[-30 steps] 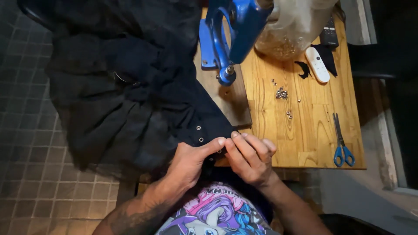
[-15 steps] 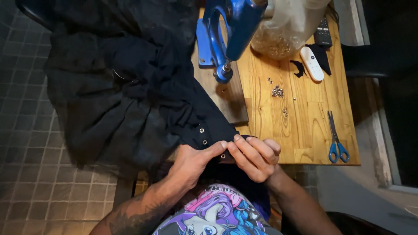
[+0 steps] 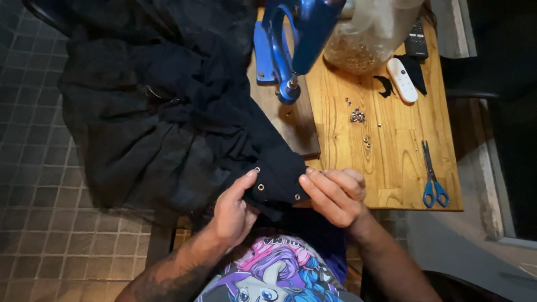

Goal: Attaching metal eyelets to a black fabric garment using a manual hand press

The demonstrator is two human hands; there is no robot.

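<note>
A wooden desk (image 3: pixel 391 168) stands on a grey tiled floor (image 3: pixel 33 235), carrying a blue press (image 3: pixel 291 50), blue-handled scissors (image 3: pixel 432 176), a white remote (image 3: pixel 401 80) and loose metal eyelets (image 3: pixel 358 116). A dark garment (image 3: pixel 168 123) spills off its left edge. The left hand (image 3: pixel 232 210) and right hand (image 3: pixel 333 193) each pinch the garment's eyeleted corner at the desk's near edge.

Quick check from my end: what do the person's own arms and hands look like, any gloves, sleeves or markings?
Both hands are bare, with no gloves, rings or watch visible. The left hand leads into a bare forearm covered with dark tattoo patterns. The right hand leads into a bare forearm with no markings I can make out in the dim light. No sleeves reach the forearms.
</note>
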